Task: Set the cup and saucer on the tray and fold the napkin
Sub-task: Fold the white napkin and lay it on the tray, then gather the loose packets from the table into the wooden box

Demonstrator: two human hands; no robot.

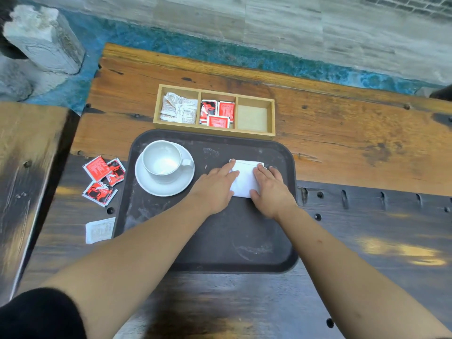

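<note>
White cup (pixel 162 159) on saucer (pixel 164 189), far-left on the dark tray (pixel 208 245); that part looks done. Right of them, left hand (pixel 215 185) and right hand (pixel 270 189) lie flat, palms down, apart, 1 on each side of the white napkin (pixel 244 178). Napkin's long axis runs near-to-far between both hands, equally close. Next crease likely folds the near edge away.

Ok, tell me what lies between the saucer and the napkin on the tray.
In the head view, the left hand lies across that stretch, fingers on the napkin; otherwise only bare tray separates it from the saucer.
</note>
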